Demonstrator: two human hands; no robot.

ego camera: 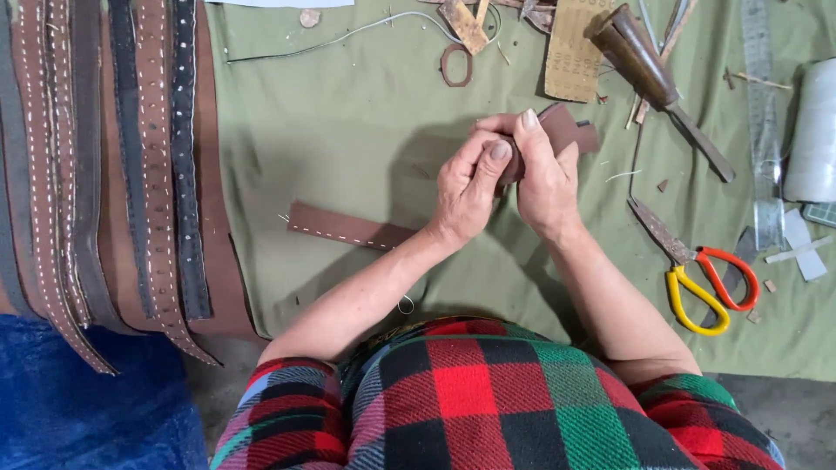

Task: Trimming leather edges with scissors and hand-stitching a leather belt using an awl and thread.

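**Both hands clamped on a brown leather strap over the green cloth**

Spread across the whole work surface: an olive-green cloth sheet [348,130], creased, littered with offcuts. Along its left edge, a row of long stitched leather belts in brown and black [131,174], laid side by side, running toward the near left corner. At the far right edge, a pale roll of white material [814,130], just beside a clear plastic ruler [762,113]. Near the far edge, right of centre, a dark wooden-handled awl-like tool [653,74] lying diagonally, touching a tan perforated leather piece [572,48]. Toward the near right corner, scissors with one yellow and one red handle loop [705,278], blades pointing up-left.

At the cloth's centre, a narrow brown leather strap with white stitching [344,226], flat from left of centre, rising into the hands, folded end showing beyond the fingers toward the far edge. Left hand [466,187]: fingers curled together, thumb pressed on the strap. Right hand [544,178]: fingers closed around the same strap, thumb on top, touching the left hand.
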